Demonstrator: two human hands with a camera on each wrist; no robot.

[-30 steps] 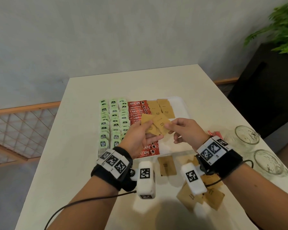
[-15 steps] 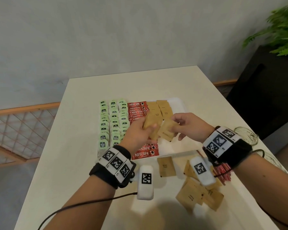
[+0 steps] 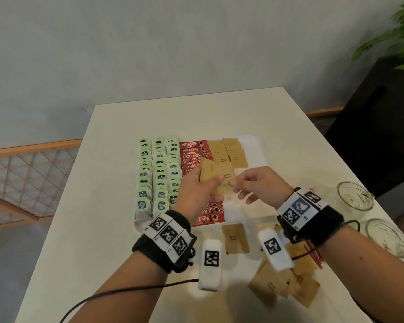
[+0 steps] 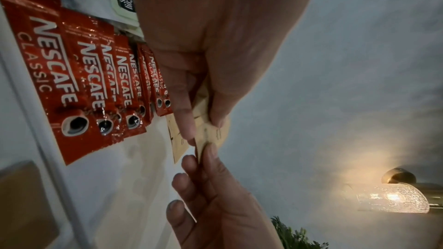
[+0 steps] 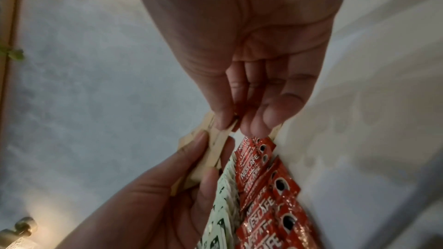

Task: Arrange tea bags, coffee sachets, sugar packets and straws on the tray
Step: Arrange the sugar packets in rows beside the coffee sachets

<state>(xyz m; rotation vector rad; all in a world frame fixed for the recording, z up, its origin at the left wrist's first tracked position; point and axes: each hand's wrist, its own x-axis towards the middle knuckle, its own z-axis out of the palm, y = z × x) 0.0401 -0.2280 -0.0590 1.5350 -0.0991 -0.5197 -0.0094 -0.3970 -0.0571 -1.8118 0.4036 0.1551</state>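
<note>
Brown sugar packets (image 3: 216,176) fanned in left hand (image 3: 194,194), thumb clamped on top, above tray (image 3: 254,145). Right hand (image 3: 259,185) pinches one packet, probably to pull out next for row.

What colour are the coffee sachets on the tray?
Red with white lettering and a coffee-cup picture; the coffee sachets show best in the left wrist view.

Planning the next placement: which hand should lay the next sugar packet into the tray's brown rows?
Probably right. The right hand pinches one sugar packet nearest the brown rows, while the left hand grips the remaining stack.
</note>
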